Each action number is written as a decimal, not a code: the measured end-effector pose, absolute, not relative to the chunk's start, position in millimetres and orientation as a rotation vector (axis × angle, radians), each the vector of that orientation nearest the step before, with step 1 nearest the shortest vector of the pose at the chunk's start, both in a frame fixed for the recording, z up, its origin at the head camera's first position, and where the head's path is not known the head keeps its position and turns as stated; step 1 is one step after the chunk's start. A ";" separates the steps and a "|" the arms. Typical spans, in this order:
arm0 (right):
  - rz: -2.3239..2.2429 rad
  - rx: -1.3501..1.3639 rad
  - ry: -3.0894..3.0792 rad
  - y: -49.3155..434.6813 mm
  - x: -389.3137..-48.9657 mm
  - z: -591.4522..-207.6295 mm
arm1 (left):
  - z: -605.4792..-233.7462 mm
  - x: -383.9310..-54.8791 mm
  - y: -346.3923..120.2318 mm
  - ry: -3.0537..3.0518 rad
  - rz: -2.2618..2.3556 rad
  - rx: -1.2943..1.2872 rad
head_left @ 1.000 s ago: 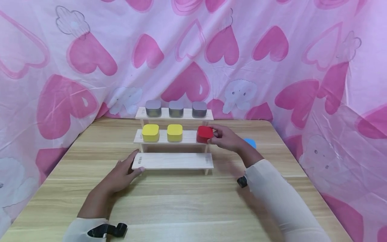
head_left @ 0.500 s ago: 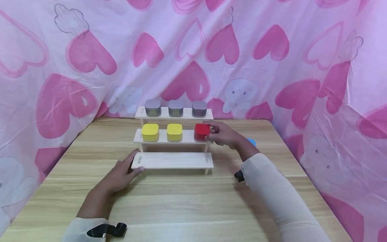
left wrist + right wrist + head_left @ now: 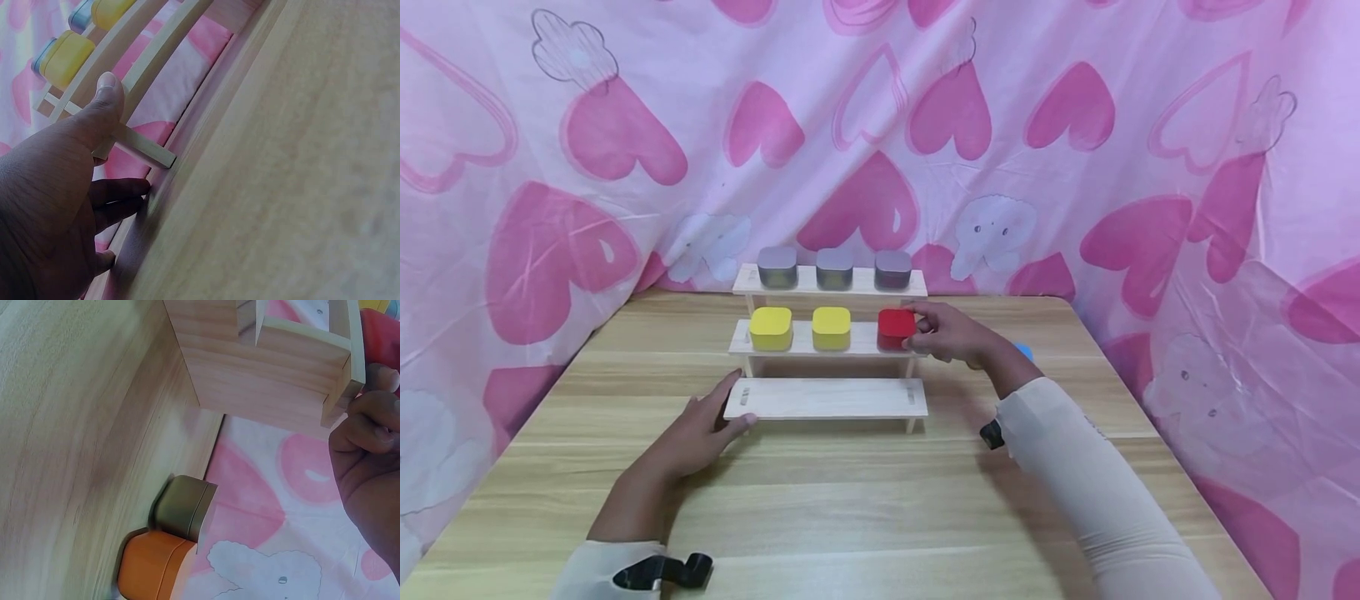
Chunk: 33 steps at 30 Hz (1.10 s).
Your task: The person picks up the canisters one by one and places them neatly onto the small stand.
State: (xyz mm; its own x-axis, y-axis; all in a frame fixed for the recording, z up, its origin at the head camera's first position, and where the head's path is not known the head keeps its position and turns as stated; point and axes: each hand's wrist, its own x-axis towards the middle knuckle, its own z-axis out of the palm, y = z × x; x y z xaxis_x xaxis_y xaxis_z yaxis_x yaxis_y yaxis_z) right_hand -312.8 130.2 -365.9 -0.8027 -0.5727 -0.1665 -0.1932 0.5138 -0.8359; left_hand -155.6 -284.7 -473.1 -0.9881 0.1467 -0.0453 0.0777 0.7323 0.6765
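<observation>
A three-tier wooden stand [image 3: 827,398] is on the table. My left hand [image 3: 702,429] grips the left end of its lowest board, thumb on top; in the left wrist view the lower fingers reach the tabletop. At the right end of the middle tier, my right hand [image 3: 952,335] pinches a small red rounded-square tin [image 3: 894,328] between thumb and fingers. The tin appears to rest on the board; its underside is hidden. Two yellow tins [image 3: 771,328] stand to its left on that tier. Three grey tins [image 3: 835,270] line the top tier.
Behind my right wrist a blue thing [image 3: 1024,351] shows in part. In the right wrist view, an orange tin [image 3: 147,565] and a dark olive tin [image 3: 180,506] stand on the table [image 3: 75,437]. A pink heart-patterned cloth [image 3: 857,100] hangs behind and at both sides.
My right hand has shifted the red tin slightly left along the middle tier and straightened it. My left hand has stayed on the stand's end.
</observation>
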 end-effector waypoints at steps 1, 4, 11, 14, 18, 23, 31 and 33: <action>-1.209 -0.630 2.332 130.1 -312.9 -365.8 | -473.2 -155.6 -284.8 2.834 1.101 0.184; -1.208 -0.624 2.326 130.1 -312.7 -365.6 | -474.0 -155.8 -285.3 2.836 1.092 0.180; -1.200 -0.618 2.317 129.4 -313.0 -364.8 | -474.5 -154.6 -286.0 2.842 1.078 0.181; -1.198 -0.620 2.317 129.2 -312.9 -364.4 | -473.7 -154.6 -285.3 2.836 1.086 0.179; -1.189 -0.627 2.314 129.7 -312.1 -363.8 | -472.8 -155.4 -284.6 2.826 1.101 0.178; -1.187 -0.633 2.313 130.6 -311.2 -363.7 | -473.8 -155.8 -285.4 2.821 1.118 0.185; -1.225 -0.661 2.301 132.5 -309.7 -365.5 | -476.2 -156.6 -286.6 2.831 1.112 0.192; -1.226 -0.657 2.313 132.2 -309.1 -365.6 | -476.2 -156.4 -286.9 2.832 1.110 0.190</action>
